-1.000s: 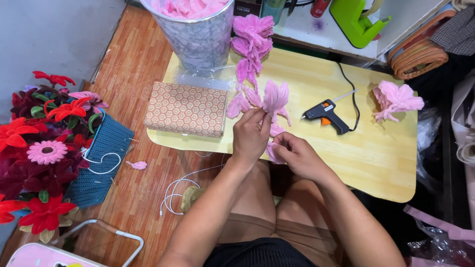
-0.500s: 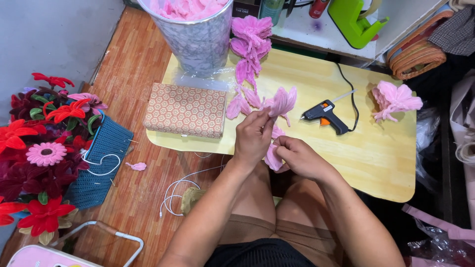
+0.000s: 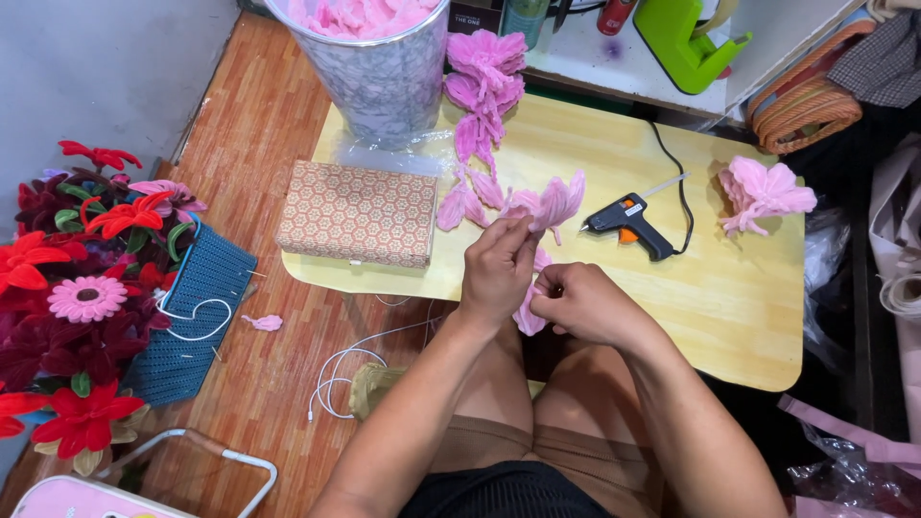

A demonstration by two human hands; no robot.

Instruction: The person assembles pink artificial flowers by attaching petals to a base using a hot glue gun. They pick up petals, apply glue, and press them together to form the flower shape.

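Both hands pinch 1 soft pink ruffled fabric flower at frame centre.
Left hand grips the petals, right hand the base; petals could crumple or slip loose.

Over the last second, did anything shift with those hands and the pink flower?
Only a little. The left hand rose slightly along the pink fabric flower, its fingers now pinching just under the petals; the right hand stays closed on the lower part. Nothing was let go. The glue gun, patterned box, metal bucket and finished pink flower on the table stayed put.
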